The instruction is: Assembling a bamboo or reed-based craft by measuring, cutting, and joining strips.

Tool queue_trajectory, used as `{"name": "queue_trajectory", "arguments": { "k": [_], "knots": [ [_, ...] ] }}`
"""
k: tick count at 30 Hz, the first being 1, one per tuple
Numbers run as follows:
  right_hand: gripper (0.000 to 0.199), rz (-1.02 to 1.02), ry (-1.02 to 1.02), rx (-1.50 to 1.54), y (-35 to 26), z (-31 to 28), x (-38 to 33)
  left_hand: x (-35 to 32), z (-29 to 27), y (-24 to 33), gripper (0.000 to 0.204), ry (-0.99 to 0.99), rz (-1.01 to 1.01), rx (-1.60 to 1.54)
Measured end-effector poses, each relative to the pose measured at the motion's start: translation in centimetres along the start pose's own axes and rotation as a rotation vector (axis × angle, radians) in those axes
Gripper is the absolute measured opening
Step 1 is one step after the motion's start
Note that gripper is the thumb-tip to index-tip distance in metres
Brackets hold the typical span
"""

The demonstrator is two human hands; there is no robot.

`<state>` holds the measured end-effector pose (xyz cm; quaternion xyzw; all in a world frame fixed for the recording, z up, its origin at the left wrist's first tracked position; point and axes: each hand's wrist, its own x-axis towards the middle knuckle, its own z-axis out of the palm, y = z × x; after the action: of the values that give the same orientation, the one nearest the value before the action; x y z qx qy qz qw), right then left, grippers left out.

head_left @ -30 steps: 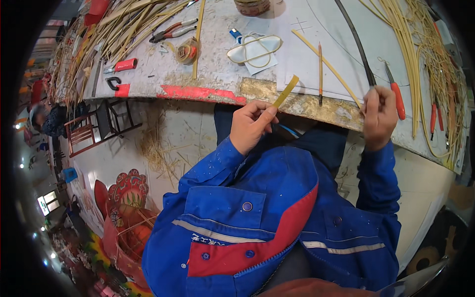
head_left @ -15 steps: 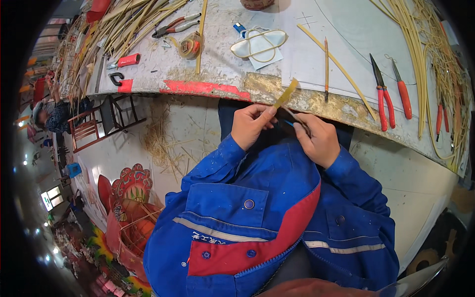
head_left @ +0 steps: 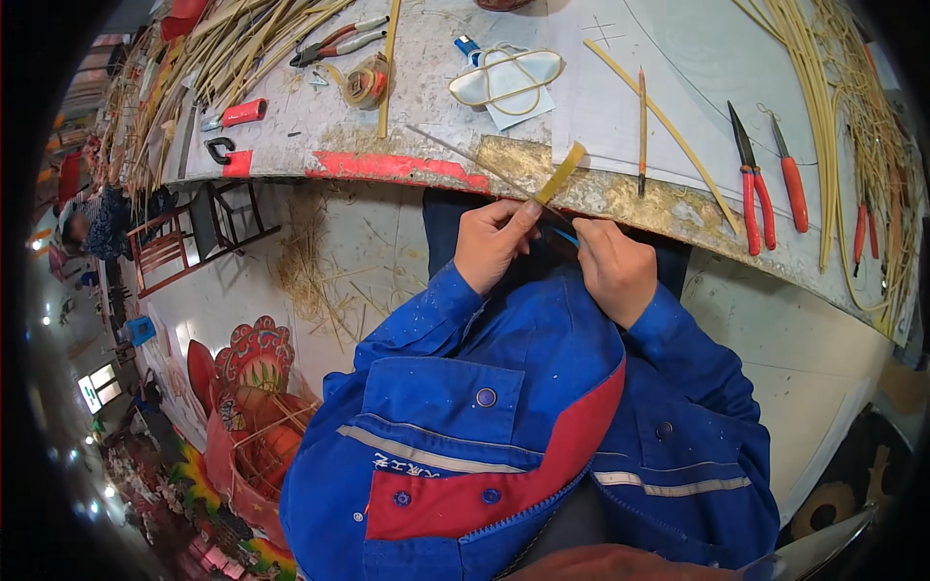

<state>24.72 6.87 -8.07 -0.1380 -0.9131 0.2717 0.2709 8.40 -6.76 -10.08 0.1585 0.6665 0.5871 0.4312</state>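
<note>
Above the table's near edge, my left hand [head_left: 492, 246] pinches a short amber strip of what looks like adhesive tape [head_left: 562, 172] between thumb and forefinger. The strip's free end points up and slightly curls. A thin dark rod [head_left: 465, 153] slants from the tabletop down past my left thumb toward my right hand. My right hand [head_left: 617, 263] is closed, its fingers curled around the rod's near end, which is mostly hidden. Something small and blue [head_left: 564, 236] shows between the two hands; I cannot make out what it is.
On the table [head_left: 426, 170] lie a tape roll [head_left: 366, 82], cutting pliers [head_left: 334, 44], a white mask [head_left: 506, 77], a pencil [head_left: 641, 131] and red-handled pliers [head_left: 754, 184]. Bundles of split cane [head_left: 247, 48] fill the left and right ends. A wooden chair [head_left: 165, 254] stands at left.
The rod, a faint blur before, now shows sharply across the table edge. My right hand's fingers have curled over more, and the amber strip has tilted slightly right.
</note>
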Motion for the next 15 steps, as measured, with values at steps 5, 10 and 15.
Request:
{"name": "queue_trajectory", "arguments": {
  "k": [5,10,15],
  "knots": [
    [0.032,-0.026,0.001,-0.051,-0.32,-0.12,0.24,-0.29,0.37,0.02,0.033,0.029,0.06,0.014],
    [0.029,-0.02,-0.049,-0.07,-0.36,-0.14,0.39,-0.15,0.25,0.03,0.033,0.019,0.054,0.028],
    [0.026,-0.02,-0.033,-0.068,0.05,0.07,0.35,-0.22,0.4,0.58,0.032,0.021,0.045,0.031]
  ]
}}
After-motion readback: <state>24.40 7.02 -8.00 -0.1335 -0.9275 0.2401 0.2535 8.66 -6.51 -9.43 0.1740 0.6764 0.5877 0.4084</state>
